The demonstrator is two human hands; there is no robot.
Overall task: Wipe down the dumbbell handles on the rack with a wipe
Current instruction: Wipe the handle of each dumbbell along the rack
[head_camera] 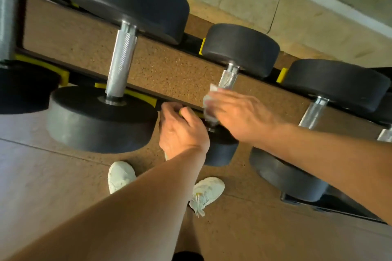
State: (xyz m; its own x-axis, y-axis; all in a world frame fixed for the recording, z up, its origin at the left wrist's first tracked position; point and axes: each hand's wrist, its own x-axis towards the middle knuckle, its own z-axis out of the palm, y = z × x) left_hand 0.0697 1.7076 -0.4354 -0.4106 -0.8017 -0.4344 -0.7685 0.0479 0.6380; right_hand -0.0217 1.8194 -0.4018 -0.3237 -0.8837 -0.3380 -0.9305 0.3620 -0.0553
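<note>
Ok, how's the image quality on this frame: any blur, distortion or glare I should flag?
Head view: wide-angle bending curves the rack rail; motion blur smears the right hand and the wipe it holds on the dumbbell handle; the left hand is sharper; warm, dim light; mild sheen on the large handle, no harsh glare.

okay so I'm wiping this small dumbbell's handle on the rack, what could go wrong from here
1. The left hand grips the rack rail beside the small dumbbell; if the weight shifts, fingers could get pinched.
2. The right hand holds the wipe low on the handle; the upper part may get missed.
</note>
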